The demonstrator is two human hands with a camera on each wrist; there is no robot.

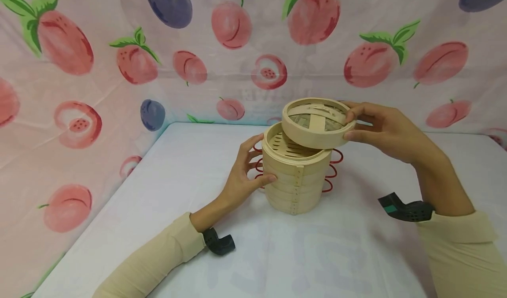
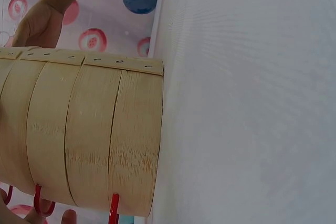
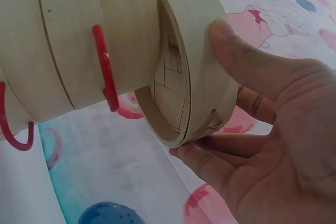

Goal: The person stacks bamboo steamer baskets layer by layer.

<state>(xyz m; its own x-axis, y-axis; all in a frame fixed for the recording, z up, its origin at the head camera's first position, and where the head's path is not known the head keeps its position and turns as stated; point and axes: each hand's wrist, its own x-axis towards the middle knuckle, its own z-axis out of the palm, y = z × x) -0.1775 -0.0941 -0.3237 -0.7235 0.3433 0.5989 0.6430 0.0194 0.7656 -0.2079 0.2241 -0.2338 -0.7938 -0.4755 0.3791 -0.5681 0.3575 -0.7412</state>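
Observation:
A stack of round bamboo steamer baskets (image 1: 293, 188) with red loop handles stands upright on the white table. My left hand (image 1: 247, 168) holds its left side, thumb on the front and fingers round the back. The woven bamboo lid (image 1: 317, 133) sits tilted and shifted to the right over the top basket, baring part of the slatted floor (image 1: 283, 144). By its right rim my right hand (image 1: 380, 128) grips the lid. From the right wrist view, the lid (image 3: 210, 61) leans against the stack's edge, thumb (image 3: 247, 61) on its side wall.
The white table (image 1: 190, 157) carries the stack near its back edge. Behind and at the left hangs a pink cloth (image 1: 190, 100) printed with peaches and plums. A dark wrist mount (image 1: 218, 243) is on the left arm, another mount (image 1: 408, 207) on the right.

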